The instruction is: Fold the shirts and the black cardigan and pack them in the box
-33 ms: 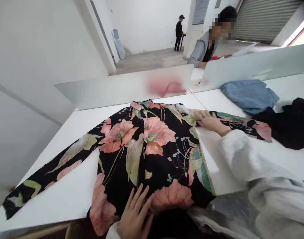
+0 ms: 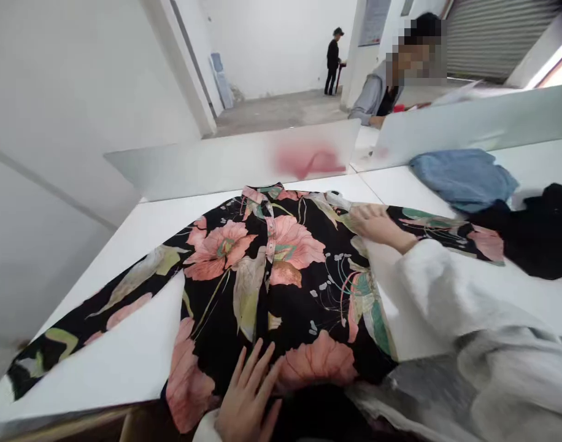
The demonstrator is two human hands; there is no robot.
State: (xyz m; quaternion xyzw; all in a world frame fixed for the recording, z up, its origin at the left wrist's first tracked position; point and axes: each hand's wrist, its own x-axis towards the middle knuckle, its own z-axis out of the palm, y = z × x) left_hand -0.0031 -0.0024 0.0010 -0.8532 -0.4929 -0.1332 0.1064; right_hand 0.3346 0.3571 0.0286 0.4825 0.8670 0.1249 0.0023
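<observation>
Hands [image 2: 246, 390] [image 2: 377, 224] flat on floral shirt [image 2: 281, 294]

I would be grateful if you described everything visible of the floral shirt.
The floral shirt is black, printed with large pink flowers and green leaves, in thin-looking fabric. It lies flat, front up, on the white table, collar away, buttoned placket central, sleeves spread. The right hand rests on its shoulder; the left hand presses its lower front.
</observation>
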